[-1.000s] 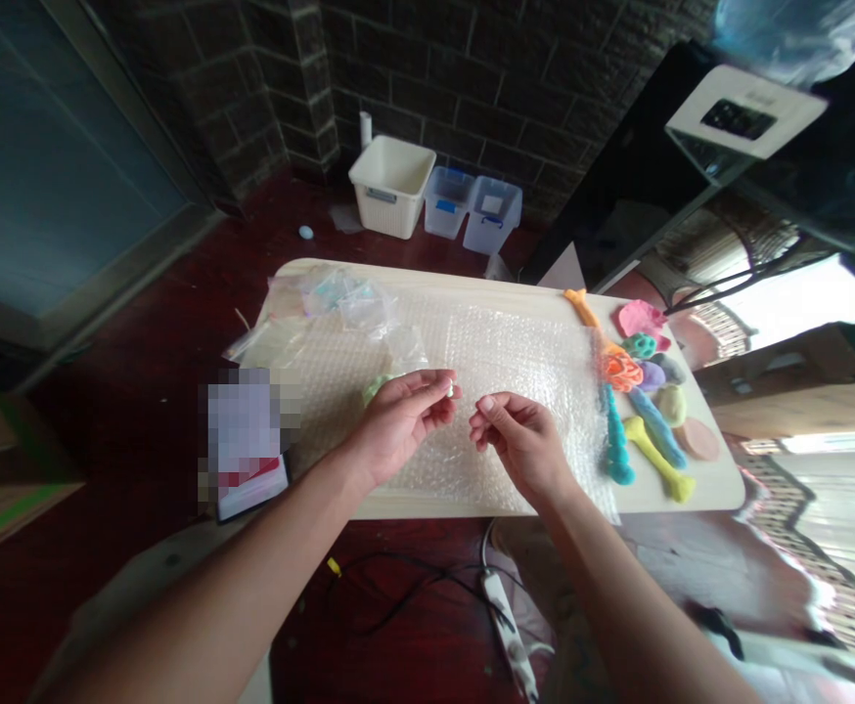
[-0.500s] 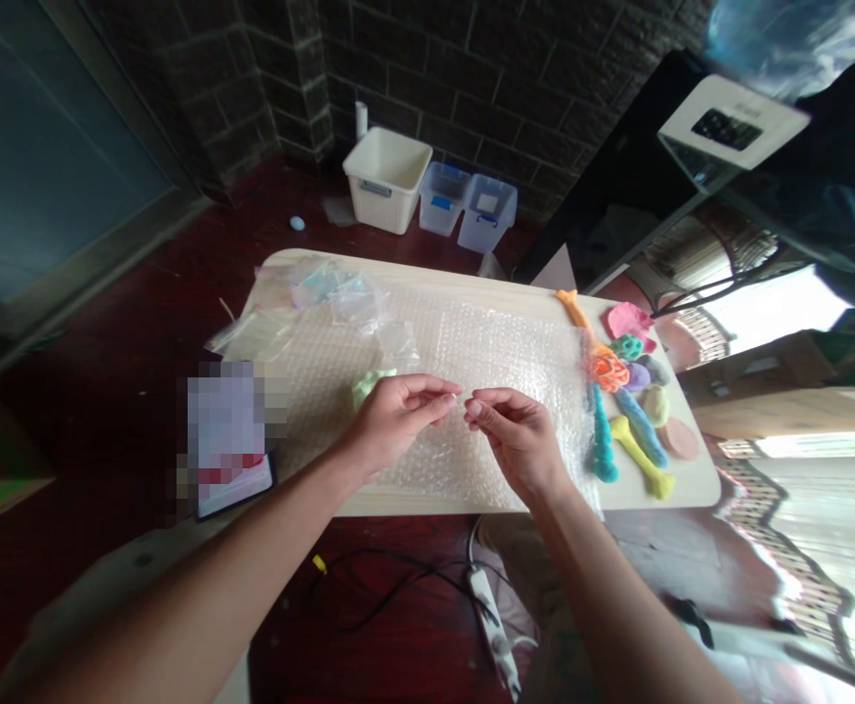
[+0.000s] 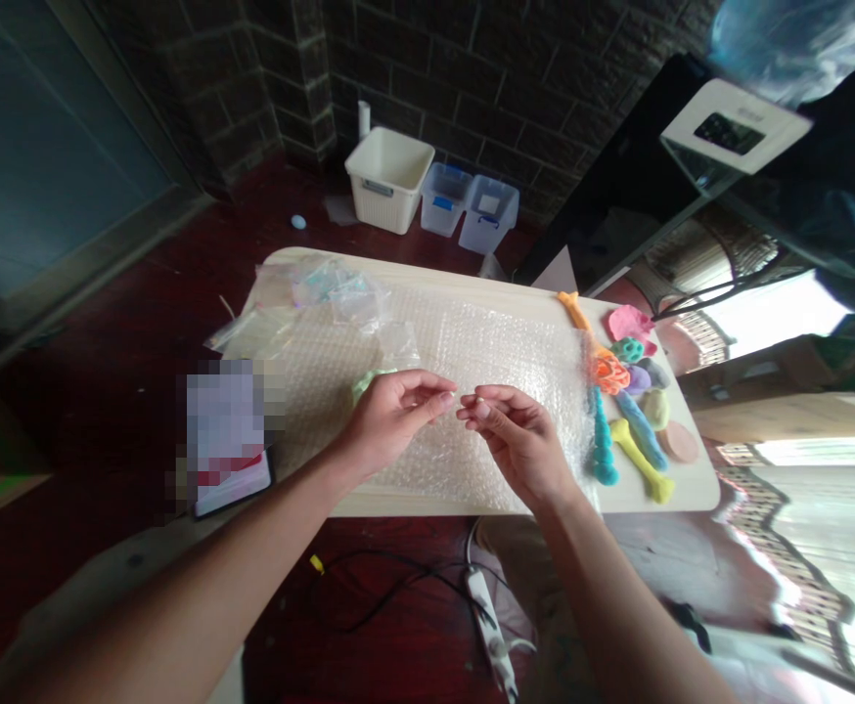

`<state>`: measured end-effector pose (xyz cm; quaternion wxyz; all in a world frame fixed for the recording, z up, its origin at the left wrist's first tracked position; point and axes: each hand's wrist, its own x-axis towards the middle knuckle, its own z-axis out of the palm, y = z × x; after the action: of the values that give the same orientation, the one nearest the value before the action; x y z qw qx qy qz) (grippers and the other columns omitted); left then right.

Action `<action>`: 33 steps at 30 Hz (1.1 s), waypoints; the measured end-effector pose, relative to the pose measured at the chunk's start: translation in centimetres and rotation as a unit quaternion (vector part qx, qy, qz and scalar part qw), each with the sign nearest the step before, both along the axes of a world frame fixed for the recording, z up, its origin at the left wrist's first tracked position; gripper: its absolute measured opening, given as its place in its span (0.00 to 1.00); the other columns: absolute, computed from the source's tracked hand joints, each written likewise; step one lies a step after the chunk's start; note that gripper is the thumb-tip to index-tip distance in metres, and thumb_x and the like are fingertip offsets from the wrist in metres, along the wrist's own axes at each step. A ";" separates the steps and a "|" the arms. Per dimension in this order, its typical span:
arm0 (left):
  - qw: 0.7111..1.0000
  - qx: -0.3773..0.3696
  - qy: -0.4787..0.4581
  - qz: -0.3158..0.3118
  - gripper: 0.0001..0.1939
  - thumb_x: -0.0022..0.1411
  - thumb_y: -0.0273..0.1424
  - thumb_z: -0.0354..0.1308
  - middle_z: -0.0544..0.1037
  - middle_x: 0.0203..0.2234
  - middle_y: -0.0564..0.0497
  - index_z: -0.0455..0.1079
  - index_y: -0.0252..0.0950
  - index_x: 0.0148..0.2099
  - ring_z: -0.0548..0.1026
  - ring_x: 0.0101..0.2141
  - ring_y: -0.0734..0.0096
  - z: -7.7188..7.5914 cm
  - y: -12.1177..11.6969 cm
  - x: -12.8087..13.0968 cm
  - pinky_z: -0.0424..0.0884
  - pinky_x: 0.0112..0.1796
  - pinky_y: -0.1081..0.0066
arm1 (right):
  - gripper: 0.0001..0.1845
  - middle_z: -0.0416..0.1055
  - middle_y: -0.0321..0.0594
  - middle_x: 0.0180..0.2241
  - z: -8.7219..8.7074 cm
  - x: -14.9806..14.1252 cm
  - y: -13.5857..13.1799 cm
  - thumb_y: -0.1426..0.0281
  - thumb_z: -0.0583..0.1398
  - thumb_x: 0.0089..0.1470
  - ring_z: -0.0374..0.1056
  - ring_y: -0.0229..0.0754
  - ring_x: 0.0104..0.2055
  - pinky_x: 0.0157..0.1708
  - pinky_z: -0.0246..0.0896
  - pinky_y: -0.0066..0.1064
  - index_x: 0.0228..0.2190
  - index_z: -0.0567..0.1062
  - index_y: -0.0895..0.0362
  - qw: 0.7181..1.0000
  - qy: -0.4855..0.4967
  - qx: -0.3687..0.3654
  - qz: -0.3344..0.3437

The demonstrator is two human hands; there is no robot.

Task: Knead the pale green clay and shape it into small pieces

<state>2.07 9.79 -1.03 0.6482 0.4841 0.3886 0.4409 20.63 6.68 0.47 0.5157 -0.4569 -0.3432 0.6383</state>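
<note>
My left hand and my right hand meet fingertip to fingertip above the bubble wrap, with a small gap between them. Both are pinched closed. A tiny pale bit shows at the fingertips of each, too small to name. Partly hidden behind my left hand lies a lump of light green clay. To the right of my right hand are shaped clay pieces, among them a teal stick, a yellow bone-like piece and an orange openwork piece.
Clear plastic bags lie at the table's back left. A pink clay piece sits near the right end. White and clear bins stand on the floor beyond the table. A power strip and cables lie below the front edge.
My right hand's fingertips have shifted slightly, and a small pale bit now shows at them. My left hand stays almost where it was, still pinched.
</note>
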 end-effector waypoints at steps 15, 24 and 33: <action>1.000 0.008 0.009 0.002 0.13 0.61 0.38 0.69 0.83 0.33 0.46 0.81 0.33 0.43 0.77 0.33 0.68 -0.3 0.1 -0.2 0.72 0.36 0.69 | 0.11 0.82 0.37 0.30 0.4 0.0 -0.3 0.59 0.74 0.52 0.76 0.38 0.28 0.28 0.70 0.27 0.32 0.84 0.51 0.999 0.024 0.001 0.023; 0.998 0.052 -0.009 -0.035 0.11 0.63 0.35 0.68 0.85 0.37 0.46 0.80 0.33 0.44 0.82 0.38 0.65 -0.4 -0.1 0.0 0.76 0.42 0.68 | 0.12 0.77 0.34 0.27 -0.3 -0.1 0.0 0.65 0.76 0.47 0.68 0.36 0.31 0.35 0.64 0.31 0.36 0.86 0.51 1.000 -0.009 0.025 -0.016; 0.998 0.051 0.018 -0.029 0.12 0.63 0.35 0.67 0.85 0.39 0.45 0.79 0.33 0.45 0.82 0.39 0.64 -0.3 -0.1 -0.1 0.77 0.42 0.67 | 0.06 0.80 0.39 0.30 -0.2 -0.4 -0.2 0.65 0.72 0.54 0.70 0.37 0.30 0.32 0.65 0.29 0.33 0.85 0.53 1.000 0.025 0.017 -0.006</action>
<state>1.94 9.67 -1.34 0.6278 0.5360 0.3630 0.4322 20.28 6.52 0.31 0.5359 -0.4341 -0.3383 0.6402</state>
